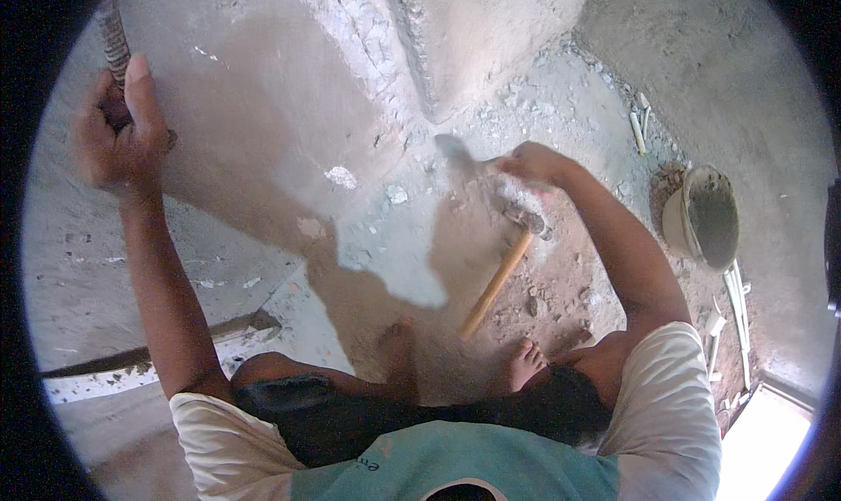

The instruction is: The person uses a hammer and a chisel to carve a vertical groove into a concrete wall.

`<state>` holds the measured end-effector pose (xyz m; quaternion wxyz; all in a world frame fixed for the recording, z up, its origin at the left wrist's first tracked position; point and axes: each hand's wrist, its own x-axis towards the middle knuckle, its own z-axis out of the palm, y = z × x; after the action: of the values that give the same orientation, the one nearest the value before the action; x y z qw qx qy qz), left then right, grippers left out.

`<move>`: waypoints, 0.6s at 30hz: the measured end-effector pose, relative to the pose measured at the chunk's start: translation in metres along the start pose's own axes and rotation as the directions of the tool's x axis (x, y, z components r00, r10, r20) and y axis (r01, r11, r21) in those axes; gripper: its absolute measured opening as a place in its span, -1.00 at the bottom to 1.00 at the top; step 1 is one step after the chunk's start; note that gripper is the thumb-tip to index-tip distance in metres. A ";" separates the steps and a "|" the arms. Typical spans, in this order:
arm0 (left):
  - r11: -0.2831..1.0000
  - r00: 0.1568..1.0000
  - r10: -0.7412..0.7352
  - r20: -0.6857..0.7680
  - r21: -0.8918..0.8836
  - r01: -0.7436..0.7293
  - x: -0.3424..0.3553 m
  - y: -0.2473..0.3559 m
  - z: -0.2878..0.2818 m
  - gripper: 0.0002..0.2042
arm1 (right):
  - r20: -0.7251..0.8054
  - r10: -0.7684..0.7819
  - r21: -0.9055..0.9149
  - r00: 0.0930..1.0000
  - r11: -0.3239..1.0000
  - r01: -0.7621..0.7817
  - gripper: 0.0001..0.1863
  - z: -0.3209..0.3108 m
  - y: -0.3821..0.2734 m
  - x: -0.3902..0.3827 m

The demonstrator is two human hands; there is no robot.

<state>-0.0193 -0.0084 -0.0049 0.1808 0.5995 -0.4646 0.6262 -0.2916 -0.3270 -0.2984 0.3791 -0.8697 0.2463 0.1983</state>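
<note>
My left hand (127,137) is raised at the upper left by the grey wall, its fingers closed round a ribbed tube or rod (114,41) that runs up out of view. Low over the rubble, my right hand (536,164) grips a tool whose grey blade (454,151) is smeared by motion; it looks like a trowel. Its handle is mostly hidden in the fist. Beneath that hand, a hammer (498,282) with a wooden handle lies on the floor, its metal head toward the hand and its handle end toward my bare feet.
Plaster rubble (534,304) covers the floor around my feet. To the right stands a bucket (673,221) with grey residue inside. White pipe pieces (740,326) lie near it, others farther back. A wall corner (429,107) juts out ahead, and a bright opening (766,444) shows lower right.
</note>
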 end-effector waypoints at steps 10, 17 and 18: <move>0.990 1.000 0.019 -0.025 -0.137 -0.022 0.001 0.011 -0.001 -0.78 | -0.109 0.105 0.055 0.988 0.993 -0.100 -0.42 -0.006 0.040 -0.010; 0.996 1.000 -0.026 -0.012 -0.083 0.025 0.004 0.015 -0.007 -0.79 | -0.251 0.395 0.073 0.884 0.918 -0.390 -0.40 -0.023 0.140 -0.082; 0.994 0.996 -0.071 0.057 -0.080 0.075 0.004 0.016 -0.007 -0.78 | -0.325 0.376 -0.026 0.868 0.913 -0.406 -0.39 -0.020 0.163 -0.091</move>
<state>-0.0366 -0.0124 -0.0064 0.2152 0.6249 -0.4724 0.5831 -0.4551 -0.4135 -0.3289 0.2457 -0.8387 0.4648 0.1418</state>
